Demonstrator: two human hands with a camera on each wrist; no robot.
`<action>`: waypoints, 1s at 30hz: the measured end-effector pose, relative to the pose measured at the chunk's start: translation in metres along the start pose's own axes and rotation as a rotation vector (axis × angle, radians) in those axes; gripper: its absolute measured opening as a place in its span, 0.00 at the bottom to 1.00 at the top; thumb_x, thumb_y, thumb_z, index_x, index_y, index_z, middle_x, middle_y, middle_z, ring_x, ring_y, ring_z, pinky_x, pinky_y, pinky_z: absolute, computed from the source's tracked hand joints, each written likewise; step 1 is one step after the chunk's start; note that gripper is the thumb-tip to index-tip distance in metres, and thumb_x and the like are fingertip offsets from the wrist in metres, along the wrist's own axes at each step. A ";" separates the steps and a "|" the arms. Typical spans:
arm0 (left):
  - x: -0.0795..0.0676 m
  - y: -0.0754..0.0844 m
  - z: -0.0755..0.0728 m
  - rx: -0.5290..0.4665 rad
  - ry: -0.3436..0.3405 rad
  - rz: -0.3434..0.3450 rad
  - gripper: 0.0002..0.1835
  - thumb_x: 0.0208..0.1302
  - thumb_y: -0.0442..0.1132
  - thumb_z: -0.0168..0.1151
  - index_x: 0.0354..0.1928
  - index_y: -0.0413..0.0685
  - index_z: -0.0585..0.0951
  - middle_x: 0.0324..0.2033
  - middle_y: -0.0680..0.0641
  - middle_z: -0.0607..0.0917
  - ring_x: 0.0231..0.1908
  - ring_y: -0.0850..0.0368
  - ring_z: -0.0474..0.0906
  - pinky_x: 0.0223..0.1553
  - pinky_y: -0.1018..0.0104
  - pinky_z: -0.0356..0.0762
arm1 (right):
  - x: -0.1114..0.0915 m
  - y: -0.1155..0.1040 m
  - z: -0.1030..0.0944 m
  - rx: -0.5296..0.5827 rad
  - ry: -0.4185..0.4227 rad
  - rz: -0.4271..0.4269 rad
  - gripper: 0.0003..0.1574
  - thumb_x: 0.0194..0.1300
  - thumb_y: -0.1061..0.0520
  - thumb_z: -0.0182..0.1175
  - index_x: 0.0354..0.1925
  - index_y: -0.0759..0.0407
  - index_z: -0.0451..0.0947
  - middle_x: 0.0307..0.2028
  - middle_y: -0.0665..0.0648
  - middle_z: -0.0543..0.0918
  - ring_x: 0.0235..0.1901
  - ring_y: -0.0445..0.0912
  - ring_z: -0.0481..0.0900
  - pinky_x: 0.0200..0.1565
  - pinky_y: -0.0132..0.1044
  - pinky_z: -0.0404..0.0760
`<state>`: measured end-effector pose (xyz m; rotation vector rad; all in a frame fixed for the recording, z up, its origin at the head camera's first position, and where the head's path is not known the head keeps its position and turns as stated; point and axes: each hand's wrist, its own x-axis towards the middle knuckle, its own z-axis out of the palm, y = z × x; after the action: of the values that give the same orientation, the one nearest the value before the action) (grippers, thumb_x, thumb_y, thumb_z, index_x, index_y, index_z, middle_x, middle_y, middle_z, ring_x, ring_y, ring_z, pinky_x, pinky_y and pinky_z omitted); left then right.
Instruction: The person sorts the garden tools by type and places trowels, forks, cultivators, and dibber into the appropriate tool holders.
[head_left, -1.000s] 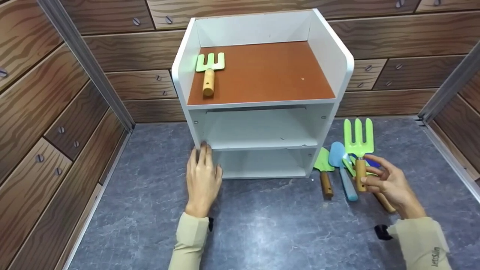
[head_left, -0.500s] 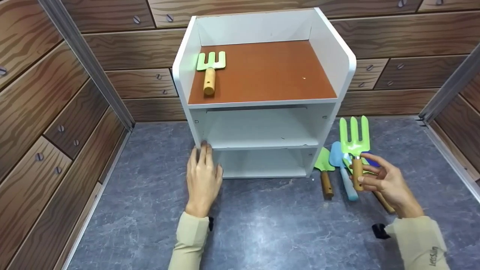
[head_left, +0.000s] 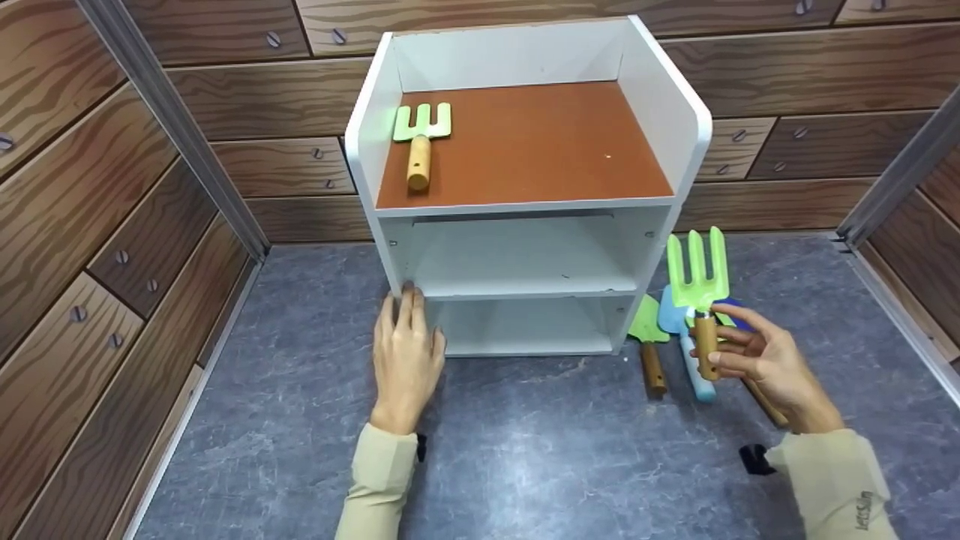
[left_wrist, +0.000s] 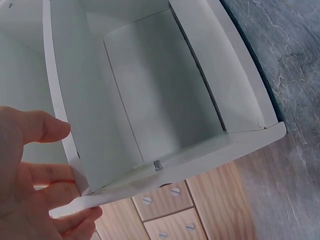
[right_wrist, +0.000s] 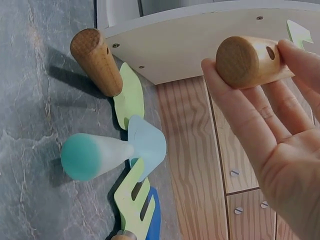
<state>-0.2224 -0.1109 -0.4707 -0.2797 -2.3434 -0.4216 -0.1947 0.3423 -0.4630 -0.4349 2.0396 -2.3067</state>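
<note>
My right hand [head_left: 780,375] pinches the wooden handle of a green three-tined garden fork [head_left: 701,292], tines up, in front of the white shelf unit's right side. In the right wrist view, thumb and fingers hold its round handle [right_wrist: 250,60] near the butt end. My left hand [head_left: 405,360] rests with fairly straight fingers on the front left edge of the shelf unit [head_left: 540,150]. The left wrist view has its fingertips [left_wrist: 60,192] at the corner where the middle shelf meets the side panel. Another green fork [head_left: 418,157] lies on the brown top at the left.
Right of the unit lie a green trowel [head_left: 649,326] with a brown handle and a light blue trowel [head_left: 699,382]. Beside them, partly hidden behind the right hand, are another green fork [right_wrist: 135,200] and a dark blue piece [right_wrist: 154,215]. Wood-patterned walls [head_left: 810,67] enclose the grey floor.
My right hand has moved the garden fork slightly left, and its tines have risen a little toward the shelf unit. The left hand has stayed at the unit's left edge.
</note>
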 end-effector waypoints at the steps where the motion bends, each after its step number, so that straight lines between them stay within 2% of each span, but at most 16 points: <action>1: 0.000 0.000 0.000 -0.001 -0.001 -0.001 0.33 0.55 0.32 0.74 0.62 0.25 0.76 0.62 0.32 0.77 0.60 0.29 0.72 0.62 0.42 0.72 | 0.000 0.000 0.000 0.005 -0.003 -0.004 0.41 0.63 0.83 0.53 0.67 0.54 0.74 0.49 0.56 0.87 0.41 0.52 0.89 0.33 0.39 0.88; 10: 0.000 0.001 0.000 0.004 -0.009 -0.003 0.33 0.54 0.31 0.75 0.62 0.25 0.75 0.62 0.32 0.77 0.60 0.29 0.72 0.62 0.42 0.73 | 0.002 -0.001 0.003 -0.036 -0.033 -0.045 0.40 0.63 0.83 0.54 0.68 0.58 0.72 0.50 0.56 0.87 0.42 0.52 0.88 0.32 0.39 0.87; 22: 0.001 0.001 0.000 0.003 -0.011 -0.007 0.33 0.55 0.32 0.74 0.63 0.25 0.75 0.63 0.32 0.77 0.61 0.30 0.72 0.62 0.42 0.72 | 0.006 0.000 0.008 0.021 -0.041 -0.079 0.42 0.59 0.86 0.52 0.67 0.60 0.74 0.49 0.60 0.87 0.41 0.52 0.88 0.32 0.39 0.88; 30: 0.000 0.000 0.000 -0.001 -0.005 -0.007 0.33 0.55 0.32 0.74 0.62 0.25 0.75 0.62 0.32 0.77 0.61 0.29 0.72 0.62 0.42 0.72 | 0.004 0.000 0.009 0.034 -0.040 -0.073 0.42 0.60 0.86 0.52 0.67 0.60 0.73 0.50 0.60 0.87 0.42 0.52 0.88 0.34 0.41 0.88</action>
<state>-0.2221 -0.1107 -0.4703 -0.2739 -2.3500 -0.4252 -0.1965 0.3323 -0.4609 -0.5580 1.9963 -2.3488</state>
